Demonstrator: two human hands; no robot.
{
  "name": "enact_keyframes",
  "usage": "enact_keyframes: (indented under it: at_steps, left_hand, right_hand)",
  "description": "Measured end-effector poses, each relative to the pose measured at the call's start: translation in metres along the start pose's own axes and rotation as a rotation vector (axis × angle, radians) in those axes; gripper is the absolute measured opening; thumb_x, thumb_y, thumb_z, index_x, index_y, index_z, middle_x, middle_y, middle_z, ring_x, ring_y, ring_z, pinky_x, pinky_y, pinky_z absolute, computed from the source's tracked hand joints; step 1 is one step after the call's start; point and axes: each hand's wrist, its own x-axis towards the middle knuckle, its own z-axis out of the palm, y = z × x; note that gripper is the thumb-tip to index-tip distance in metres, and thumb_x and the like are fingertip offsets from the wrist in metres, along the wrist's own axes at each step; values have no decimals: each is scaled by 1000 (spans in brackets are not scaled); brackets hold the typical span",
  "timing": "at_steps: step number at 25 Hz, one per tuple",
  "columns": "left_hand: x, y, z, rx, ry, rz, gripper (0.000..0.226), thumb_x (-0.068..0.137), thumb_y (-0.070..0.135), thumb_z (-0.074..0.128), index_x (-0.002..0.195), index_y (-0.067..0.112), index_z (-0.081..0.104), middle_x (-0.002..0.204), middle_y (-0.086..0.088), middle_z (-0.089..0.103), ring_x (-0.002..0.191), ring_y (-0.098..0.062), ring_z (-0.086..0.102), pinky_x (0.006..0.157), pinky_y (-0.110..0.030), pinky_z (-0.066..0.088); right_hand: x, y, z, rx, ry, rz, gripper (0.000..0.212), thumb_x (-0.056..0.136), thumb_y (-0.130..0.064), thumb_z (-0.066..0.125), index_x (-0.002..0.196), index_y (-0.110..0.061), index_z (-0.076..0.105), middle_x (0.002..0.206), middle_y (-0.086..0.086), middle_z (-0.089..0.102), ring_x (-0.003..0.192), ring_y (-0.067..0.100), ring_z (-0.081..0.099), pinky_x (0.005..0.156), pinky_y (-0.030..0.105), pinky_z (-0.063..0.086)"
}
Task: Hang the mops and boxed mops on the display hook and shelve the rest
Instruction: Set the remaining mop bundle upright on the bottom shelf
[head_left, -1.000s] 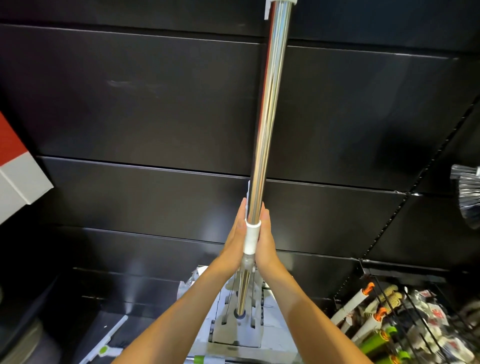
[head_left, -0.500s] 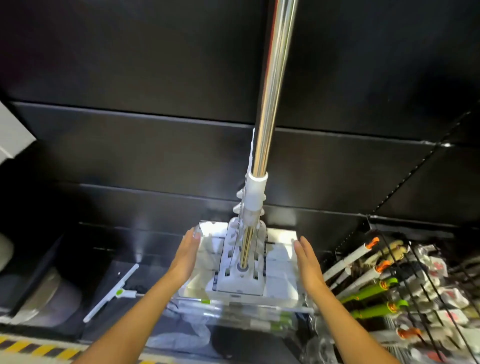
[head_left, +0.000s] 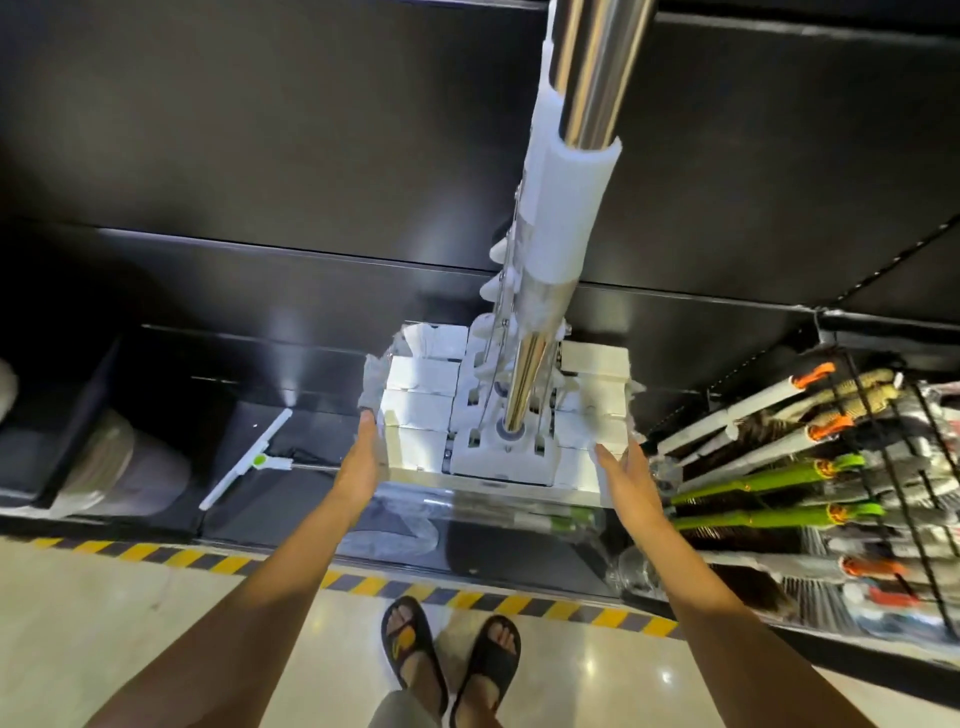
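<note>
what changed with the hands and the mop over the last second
Both hands let go of the mop pole, where they had held its white collar, and dropped down and apart. The left hand and right hand now lie open at either side of the wrapped mop head. The mop stayed hanging upright; the brushes at the right did not move.

Nothing readable, no legible text — none

head camera: steeply down, facing black wall (head_left: 260, 130) at 12 o'clock
nearness: mop pole (head_left: 589, 73) seemingly close at 1 o'clock; sandals (head_left: 496, 667) at 6 o'clock
</note>
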Motion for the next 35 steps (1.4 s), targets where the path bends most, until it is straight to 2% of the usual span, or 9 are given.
enact_keyframes:
  at_steps: [3,7,9,13,18,22,24,29,35]
  left_hand:
    - [5,8,-7,31,9,89,77,99,76,23,156,30,43,164,-3,40,151,-29,36,125,-52,26]
    - [16,40,1,24,-25,127,53,107,62,25,144,33,49,141,11,48,137,-15,44,124,-43,26]
    - [33,51,7,-28,-80,156,73,98,77,32,148,29,55,144,8,55,135,-19,52,123,-44,35]
    - [66,54,11,-59,-90,149,66,97,77,36,133,30,66,125,0,72,115,-23,66,110,-42,47]
    - [126,29,7,-34,-110,208,84,68,94,39,140,54,56,149,10,60,138,-22,55,122,-51,36]
    - [66,56,23,-104,-90,144,52,103,63,38,114,28,74,103,8,80,96,-16,74,92,-36,58]
    - [71,62,25,-102,-82,149,47,108,58,35,102,31,73,90,8,80,88,-16,74,82,-34,58]
    - [85,69,34,-11,-64,173,53,109,53,37,151,25,52,158,-2,49,145,-27,46,126,-43,30]
    - [72,58,9,158,-117,240,64,89,69,45,136,28,55,140,5,56,128,-24,50,114,-44,36]
  right_hand:
    - [10,-8,-13,-9,9,-10,44,107,-33,56,145,-15,47,146,15,54,131,30,52,107,43,41]
    - [48,-34,-15,40,49,-12,69,107,-46,49,164,-15,23,168,8,29,154,29,30,123,44,25]
    - [73,-44,-11,61,47,-14,72,107,-50,47,165,-17,21,169,6,27,156,28,28,125,43,22]
    - [101,-42,2,176,10,-46,60,105,-49,49,159,-23,37,152,-2,48,142,21,45,113,35,34]
    - [100,-27,5,-34,2,-145,57,101,-62,39,151,-37,45,151,-3,51,135,23,50,113,48,39]
    - [99,-29,-6,5,2,-100,59,107,-56,40,161,-33,32,166,-2,36,151,22,35,123,44,27]
    - [98,-28,-9,47,20,-56,63,108,-51,41,165,-28,25,170,-2,28,155,21,27,125,42,21]
    - [103,-25,-1,179,19,-104,50,112,-35,38,162,-29,31,158,-5,44,144,15,41,116,33,30]
    - [83,-19,-14,127,46,-85,70,106,-52,46,165,-28,16,169,-5,25,154,17,26,127,41,20]
